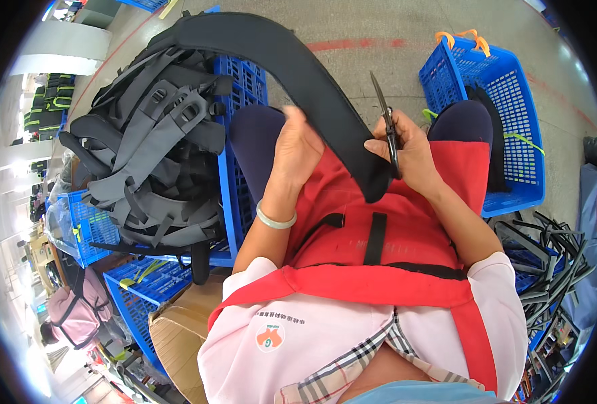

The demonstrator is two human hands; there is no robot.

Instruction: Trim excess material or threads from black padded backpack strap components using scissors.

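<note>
A long, curved black padded strap (312,74) arches from the top of the heap on the left down to my lap. My right hand (409,151) grips a pair of dark scissors (391,135), blades pointing up and away from me. Its thumb presses on the strap beside the lower end. My left hand (298,148), a bracelet on its wrist, is raised along the strap's left edge with its fingers loosely stretched, slightly blurred at the tips. Whether those fingers touch the strap cannot be told. A red apron (413,229) covers my lap beneath both hands.
Grey and black straps with buckles (157,135) lie heaped on blue crates (228,202) at my left. To the right stands a blue basket (514,128) with dark pieces inside. Thin black frame-like pieces (547,262) are piled nearer me. A cardboard box (184,330) is at lower left.
</note>
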